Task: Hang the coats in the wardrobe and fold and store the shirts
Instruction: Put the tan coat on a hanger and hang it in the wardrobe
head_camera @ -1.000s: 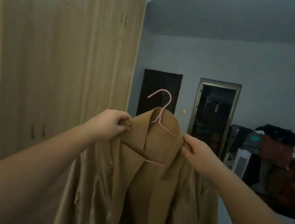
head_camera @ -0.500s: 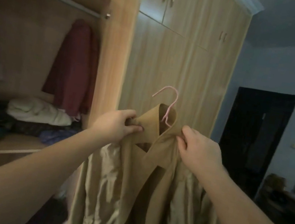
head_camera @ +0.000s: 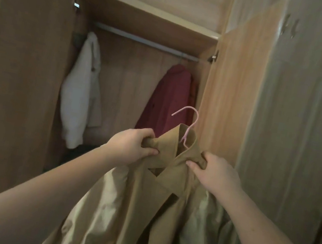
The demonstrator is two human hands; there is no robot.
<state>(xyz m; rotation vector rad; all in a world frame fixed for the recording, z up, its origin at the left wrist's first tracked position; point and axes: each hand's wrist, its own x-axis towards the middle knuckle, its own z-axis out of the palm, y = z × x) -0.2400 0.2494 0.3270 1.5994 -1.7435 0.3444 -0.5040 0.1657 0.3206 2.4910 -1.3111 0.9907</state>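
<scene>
A tan coat (head_camera: 155, 202) with a shiny lining hangs on a pink hanger (head_camera: 190, 126) in front of me. My left hand (head_camera: 130, 146) grips the coat's left shoulder by the collar. My right hand (head_camera: 213, 175) pinches the right shoulder. The hanger's hook sticks up above the collar, well below the metal rail (head_camera: 143, 41) of the open wardrobe. A white coat (head_camera: 79, 95) hangs at the rail's left end and a dark red coat (head_camera: 169, 102) at its right end.
The wardrobe's left door (head_camera: 22, 77) stands open on the left. Its right door (head_camera: 232, 95) is open too, close behind the hanger. Shut wardrobe doors (head_camera: 304, 124) fill the right side. Dark things lie low in the compartment, unclear.
My view has swung left from the room to the open wardrobe compartment. Both hands kept their hold and carried the tan coat along, closer to the opening.
</scene>
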